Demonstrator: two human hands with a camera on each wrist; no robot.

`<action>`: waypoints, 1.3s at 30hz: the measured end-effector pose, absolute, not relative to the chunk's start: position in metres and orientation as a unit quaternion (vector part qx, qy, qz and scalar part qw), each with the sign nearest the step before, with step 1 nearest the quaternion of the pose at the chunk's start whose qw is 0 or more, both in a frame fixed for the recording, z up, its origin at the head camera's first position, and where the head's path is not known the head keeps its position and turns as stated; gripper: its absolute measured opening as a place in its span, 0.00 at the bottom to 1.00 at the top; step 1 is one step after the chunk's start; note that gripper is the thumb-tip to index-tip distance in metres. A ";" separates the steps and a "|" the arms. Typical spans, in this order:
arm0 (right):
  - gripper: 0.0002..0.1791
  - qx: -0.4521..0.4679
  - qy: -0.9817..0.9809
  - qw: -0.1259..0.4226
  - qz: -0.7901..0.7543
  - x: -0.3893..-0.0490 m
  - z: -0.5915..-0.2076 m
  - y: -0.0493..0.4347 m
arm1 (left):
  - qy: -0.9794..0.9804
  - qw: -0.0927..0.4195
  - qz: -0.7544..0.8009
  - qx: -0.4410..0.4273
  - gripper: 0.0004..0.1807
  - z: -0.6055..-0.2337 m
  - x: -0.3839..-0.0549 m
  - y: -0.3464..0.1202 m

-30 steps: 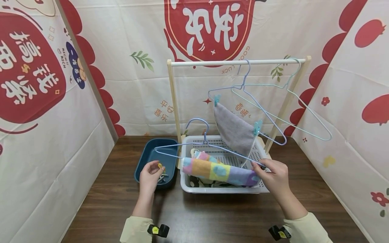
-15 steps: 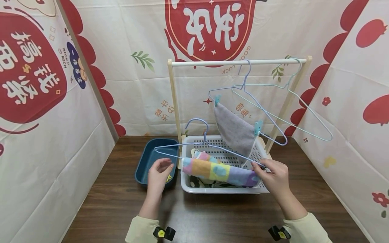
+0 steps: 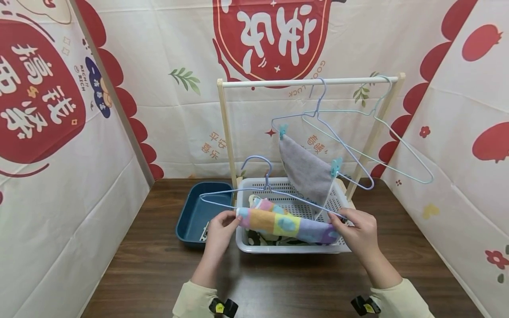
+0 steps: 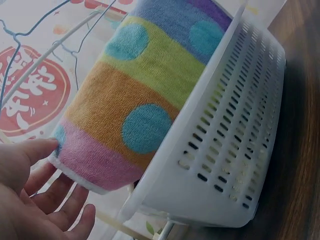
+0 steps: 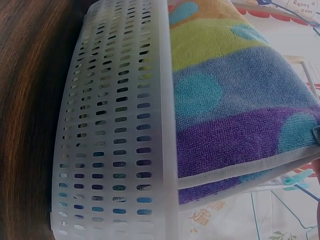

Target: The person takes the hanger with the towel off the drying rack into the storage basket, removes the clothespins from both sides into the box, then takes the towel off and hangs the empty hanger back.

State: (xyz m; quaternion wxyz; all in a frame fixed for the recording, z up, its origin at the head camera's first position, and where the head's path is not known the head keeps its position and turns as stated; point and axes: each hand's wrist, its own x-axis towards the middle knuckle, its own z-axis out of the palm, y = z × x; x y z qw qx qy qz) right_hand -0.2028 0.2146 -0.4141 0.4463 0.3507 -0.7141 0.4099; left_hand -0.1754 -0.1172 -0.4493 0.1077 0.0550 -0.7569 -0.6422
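Note:
A colourful towel [image 3: 274,222] in pink, orange, yellow, blue and purple blocks hangs along a light-blue clothes hanger [image 3: 254,188], in front of and over the basket. My left hand [image 3: 221,233] pinches the towel's left corner, its thumb in front and the fingers behind in the left wrist view. My right hand [image 3: 359,227] pinches the hanger's right end and the towel's purple corner; a dark clip [image 5: 317,134] sits there in the right wrist view. The white perforated basket [image 3: 294,249] holds more folded cloth under the towel.
A dark-blue tray [image 3: 184,216] with small clips [image 3: 204,232] stands left of the basket. Behind rises a rack with a white rail [image 3: 270,83], holding a hanger with a grey cloth [image 3: 304,168] on turquoise clips, plus a bare mint-green hanger [image 3: 409,150].
My left hand has let go of a yellow clip in the tray, moved right and taken the towel's left corner. The right hand stays on the hanger's right end.

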 end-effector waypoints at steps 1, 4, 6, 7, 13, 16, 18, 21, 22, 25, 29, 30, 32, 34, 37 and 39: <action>0.22 0.350 -0.714 0.445 0.411 -0.202 -0.414 0.215 | -0.757 0.107 -0.642 0.053 0.10 -0.449 -0.176 -0.116; 0.21 0.347 -0.714 0.445 0.415 -0.202 -0.414 0.217 | -0.758 0.106 -0.641 0.052 0.08 -0.448 -0.176 -0.114; 0.19 0.345 -0.713 0.443 0.420 -0.202 -0.415 0.219 | -0.759 0.103 -0.641 0.060 0.07 -0.447 -0.176 -0.113; 0.18 0.344 -0.712 0.443 0.422 -0.201 -0.414 0.220 | -0.760 0.105 -0.638 0.064 0.07 -0.446 -0.176 -0.113; 0.11 0.338 -0.713 0.431 0.437 -0.196 -0.409 0.219 | -0.760 0.119 -0.635 0.076 0.06 -0.444 -0.177 -0.114; 0.09 0.347 -0.707 0.417 0.453 -0.188 -0.398 0.214 | -0.758 0.128 -0.635 0.077 0.06 -0.443 -0.176 -0.114; 0.08 0.353 -0.704 0.408 0.462 -0.183 -0.392 0.211 | -0.757 0.133 -0.634 0.080 0.05 -0.442 -0.176 -0.114; 0.09 0.356 -0.700 0.398 0.474 -0.181 -0.389 0.211 | -0.756 0.142 -0.633 0.082 0.05 -0.441 -0.177 -0.115; 0.10 0.355 -0.701 0.395 0.477 -0.182 -0.390 0.212 | -0.757 0.145 -0.632 0.083 0.04 -0.440 -0.177 -0.116; 0.12 0.349 -0.707 0.379 0.485 -0.185 -0.395 0.216 | -0.759 0.151 -0.627 0.089 0.04 -0.439 -0.177 -0.118; 0.15 0.344 -0.716 0.347 0.498 -0.186 -0.396 0.220 | -0.759 0.152 -0.626 0.096 0.05 -0.438 -0.177 -0.120; 0.15 0.344 -0.717 0.340 0.502 -0.185 -0.395 0.220 | -0.758 0.151 -0.627 0.098 0.05 -0.437 -0.177 -0.120; 0.15 0.348 -0.715 0.327 0.510 -0.182 -0.392 0.219 | -0.756 0.151 -0.629 0.099 0.05 -0.437 -0.177 -0.122; 0.15 0.353 -0.712 0.316 0.518 -0.180 -0.389 0.219 | -0.755 0.150 -0.630 0.101 0.05 -0.436 -0.177 -0.123; 0.16 0.363 -0.703 0.296 0.535 -0.181 -0.388 0.220 | -0.755 0.148 -0.630 0.103 0.06 -0.435 -0.177 -0.124; 0.16 0.370 -0.694 0.276 0.553 -0.183 -0.390 0.222 | -0.755 0.147 -0.631 0.104 0.06 -0.434 -0.177 -0.124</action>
